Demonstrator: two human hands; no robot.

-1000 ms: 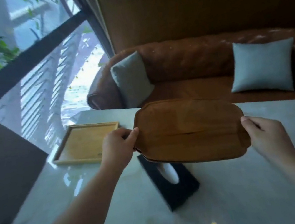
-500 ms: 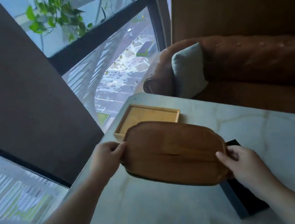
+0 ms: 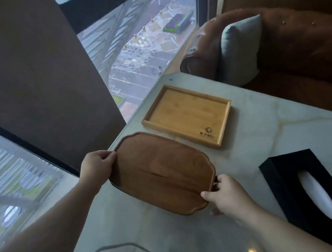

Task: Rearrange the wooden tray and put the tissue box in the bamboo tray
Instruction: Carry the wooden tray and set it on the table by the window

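Holding the wooden tray (image 3: 162, 173) at both ends, the left hand (image 3: 96, 170) is closed on the far end and the right hand (image 3: 227, 196) is closed on the near end. Each grip is pinched on the rim, with the thumb on top. The tray is kept low by the window edge of the tabletop (image 3: 282, 128); it cannot be told if it is touching yet. The bamboo tray (image 3: 187, 114) is seen just past the left hand's grip, with nothing in it. The tissue box (image 3: 317, 195) is lying well to the right of the right hand's grip. The first step looks nearly done. Next, the wooden tray should be let go and the tissue box picked up.
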